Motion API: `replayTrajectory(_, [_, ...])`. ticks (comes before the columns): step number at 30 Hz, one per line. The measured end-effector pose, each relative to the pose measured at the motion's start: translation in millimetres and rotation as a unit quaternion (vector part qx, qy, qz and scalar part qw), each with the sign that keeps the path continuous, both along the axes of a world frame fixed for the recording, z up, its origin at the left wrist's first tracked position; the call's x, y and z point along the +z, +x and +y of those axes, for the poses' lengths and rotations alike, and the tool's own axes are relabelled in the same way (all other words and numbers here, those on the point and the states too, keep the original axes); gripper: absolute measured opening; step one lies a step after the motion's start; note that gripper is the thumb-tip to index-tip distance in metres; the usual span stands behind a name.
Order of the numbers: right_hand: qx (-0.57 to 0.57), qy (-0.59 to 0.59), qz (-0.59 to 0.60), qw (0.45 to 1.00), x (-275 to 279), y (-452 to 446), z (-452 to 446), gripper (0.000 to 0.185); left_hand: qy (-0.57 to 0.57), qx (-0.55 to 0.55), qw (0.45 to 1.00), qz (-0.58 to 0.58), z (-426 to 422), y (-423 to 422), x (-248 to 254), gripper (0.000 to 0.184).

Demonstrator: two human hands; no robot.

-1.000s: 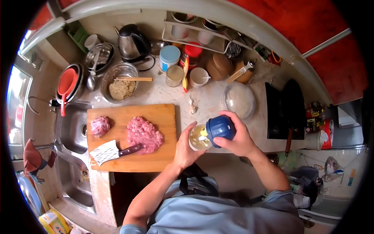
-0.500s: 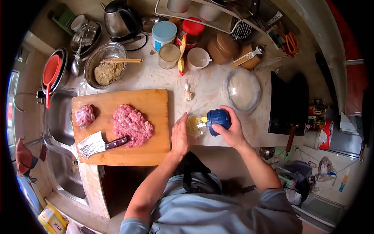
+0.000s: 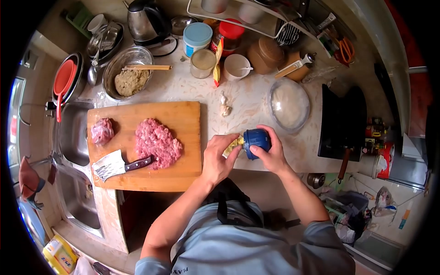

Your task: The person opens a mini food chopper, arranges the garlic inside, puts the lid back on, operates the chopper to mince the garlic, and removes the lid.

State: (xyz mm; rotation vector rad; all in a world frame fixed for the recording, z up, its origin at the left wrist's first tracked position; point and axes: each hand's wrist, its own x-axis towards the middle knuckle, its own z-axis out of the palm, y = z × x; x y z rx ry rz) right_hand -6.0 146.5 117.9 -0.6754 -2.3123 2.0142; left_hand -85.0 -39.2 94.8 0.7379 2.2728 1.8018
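My right hand [image 3: 271, 149] is wrapped round the dark blue lid [image 3: 256, 144] of a small garlic chopper, tipped on its side. Yellowish bits cling to its inner end, which faces left. My left hand [image 3: 220, 158] is closed on the clear chopper cup [image 3: 230, 146], which has pale yellow minced garlic in it. Its fingertips reach close to the lid's inner end, and they cover much of the cup. Both hands are above the counter's front edge. Just behind them lie some garlic pieces [image 3: 224, 109].
To the left, a wooden board [image 3: 188, 119] bears minced meat [image 3: 158, 144], a meat chunk [image 3: 101, 131] and a cleaver [image 3: 120, 165]. Behind it stands a metal bowl [image 3: 110, 68] with chopsticks. A clear-covered bowl [image 3: 288, 105] sits right, near a black stove [image 3: 341, 123]. The sink [image 3: 75, 137] is far left.
My left fingers have moved from the cup's left side to over it, nearer the lid, covering more of the cup. My right hand stays on the lid. The whole view has shifted slightly.
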Motion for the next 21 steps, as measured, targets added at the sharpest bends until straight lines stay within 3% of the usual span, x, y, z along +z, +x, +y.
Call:
replayTrajectory(11, [-0.001, 0.030, 0.016, 0.999, 1, 3, 6, 0.063, -0.035, 0.030, 0.998, 0.033, 6, 3, -12, 0.024])
replayTrajectory(13, [-0.002, 0.021, 0.012, 1.000, 0, 3, 8, 0.063, -0.023, 0.041, 0.998, -0.040, 5, 6, -19, 0.023])
replayTrajectory(21, [0.001, -0.001, 0.011, 1.000, -16, 6, 12, 0.063, -0.022, 0.049, 0.998, -0.019, 9, 7, -31, 0.019])
